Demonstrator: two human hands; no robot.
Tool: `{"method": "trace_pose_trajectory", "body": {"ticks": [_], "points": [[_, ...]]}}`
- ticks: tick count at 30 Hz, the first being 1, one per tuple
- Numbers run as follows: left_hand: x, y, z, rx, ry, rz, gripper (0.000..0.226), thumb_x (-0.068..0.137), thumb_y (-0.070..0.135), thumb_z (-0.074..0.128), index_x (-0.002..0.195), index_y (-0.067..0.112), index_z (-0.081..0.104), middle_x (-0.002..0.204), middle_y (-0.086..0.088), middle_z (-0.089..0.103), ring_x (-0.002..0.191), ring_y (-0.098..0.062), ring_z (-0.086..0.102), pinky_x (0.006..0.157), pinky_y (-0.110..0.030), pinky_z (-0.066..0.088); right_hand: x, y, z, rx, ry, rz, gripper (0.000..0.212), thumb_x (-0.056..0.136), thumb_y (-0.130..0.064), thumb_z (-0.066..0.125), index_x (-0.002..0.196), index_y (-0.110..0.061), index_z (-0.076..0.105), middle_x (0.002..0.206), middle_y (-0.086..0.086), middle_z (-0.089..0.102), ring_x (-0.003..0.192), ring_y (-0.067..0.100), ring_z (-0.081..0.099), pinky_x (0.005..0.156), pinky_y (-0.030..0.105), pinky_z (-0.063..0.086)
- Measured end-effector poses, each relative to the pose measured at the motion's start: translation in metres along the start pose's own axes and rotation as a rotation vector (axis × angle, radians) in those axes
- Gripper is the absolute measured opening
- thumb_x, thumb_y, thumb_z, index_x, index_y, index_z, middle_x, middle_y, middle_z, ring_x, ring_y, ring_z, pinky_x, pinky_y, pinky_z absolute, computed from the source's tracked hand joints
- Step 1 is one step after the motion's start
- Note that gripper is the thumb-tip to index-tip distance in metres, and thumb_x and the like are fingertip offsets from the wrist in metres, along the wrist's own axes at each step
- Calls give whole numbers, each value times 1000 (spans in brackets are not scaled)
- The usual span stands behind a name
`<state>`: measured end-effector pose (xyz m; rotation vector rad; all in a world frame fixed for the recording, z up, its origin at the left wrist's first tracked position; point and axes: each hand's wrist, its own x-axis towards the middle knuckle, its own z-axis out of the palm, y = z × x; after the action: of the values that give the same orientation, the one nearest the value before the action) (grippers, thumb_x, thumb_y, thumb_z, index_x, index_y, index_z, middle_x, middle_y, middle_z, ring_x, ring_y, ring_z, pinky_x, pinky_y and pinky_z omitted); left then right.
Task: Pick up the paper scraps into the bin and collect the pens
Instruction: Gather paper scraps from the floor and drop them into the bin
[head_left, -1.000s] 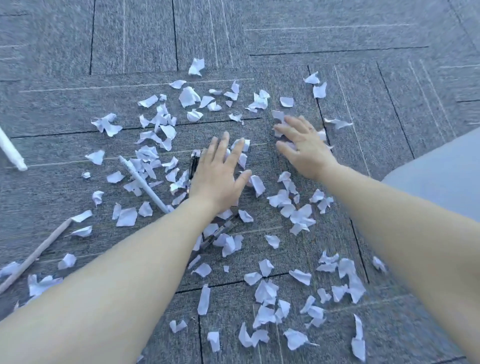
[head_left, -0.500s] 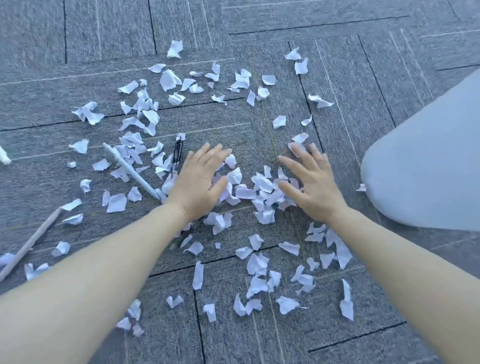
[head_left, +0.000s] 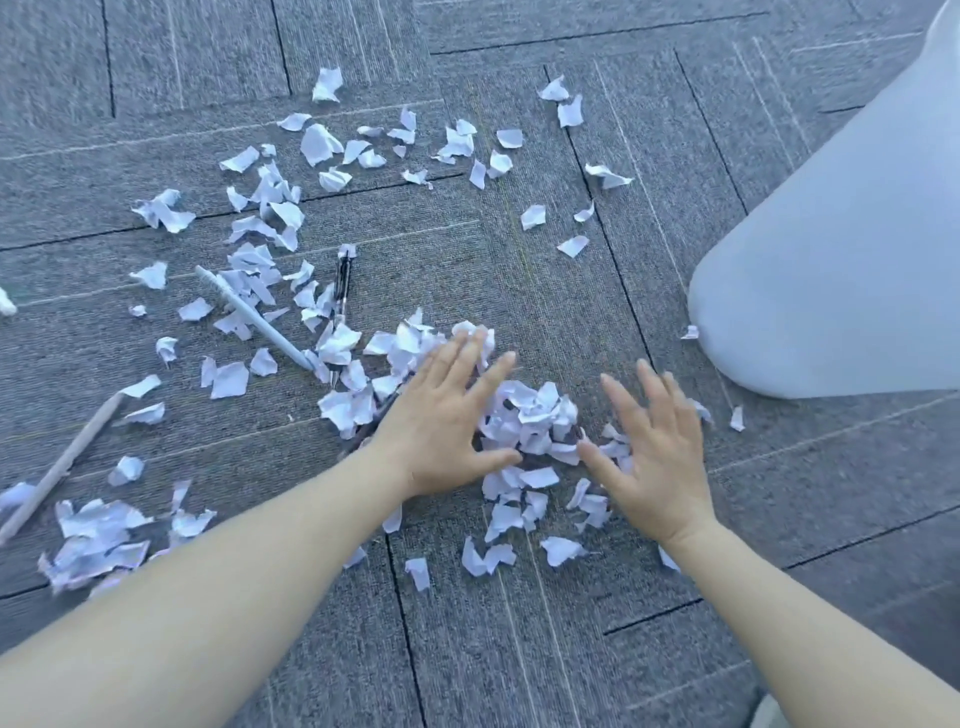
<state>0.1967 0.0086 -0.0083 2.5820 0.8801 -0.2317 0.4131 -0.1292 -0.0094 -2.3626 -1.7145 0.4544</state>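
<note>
1. Nearest the camera, two bare forearms reach out over the grey carpet tiles (head_left: 519, 649), one from the lower left and one from the lower right.
2. The left hand (head_left: 441, 421) lies flat and open, fingers spread, palm down on the left edge of the heap of paper scraps (head_left: 530, 421); it grips nothing.
3. The right hand (head_left: 654, 452) is likewise open and spread, palm down on the right edge of the same heap (its fingers are blurred), so the heap sits between the two hands.
4. Just nearer than the heap, a thin scatter of loose scraps (head_left: 498, 525) lies on the carpet between the wrists.
5. Left of the heap and near the bottom-left corner, a crumpled clump of scraps (head_left: 98, 535) lies beside a pale beige pen (head_left: 62, 462), which lies slanted on the carpet.
6. Left of the heap and a little beyond it, a light blue pen (head_left: 249, 317) lies slanted among scraps, and a black pen (head_left: 340, 312) lies almost straight away from the camera, its near end close to the blue pen's tip.
7. Beyond the heap, many more torn scraps (head_left: 322, 145) are strewn widely, well apart from the hands.
8. Right of the heap, a large pale rounded form (head_left: 841, 260) fills the right edge (what it is I cannot tell).
</note>
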Motion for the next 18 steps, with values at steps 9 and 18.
{"method": "trace_pose_trajectory", "body": {"ticks": [9,18], "points": [[-30,16,11,-178,35,193,100,78,69,49,150,10,13,156,-2,22,144,-17,9,118,-34,12,-24,-53,23,435,-128,-241,84,88,-55,54,153,-13,22,161,1,17,149,16,12,118,47,22],[-79,18,42,91,-23,213,126,64,90,36,150,4,0,159,-15,-6,146,-31,-3,117,-44,4,-58,-20,34,-83,-149,-565,115,72,-83,51,153,-13,10,160,17,13,147,40,10,116,56,19]]}}
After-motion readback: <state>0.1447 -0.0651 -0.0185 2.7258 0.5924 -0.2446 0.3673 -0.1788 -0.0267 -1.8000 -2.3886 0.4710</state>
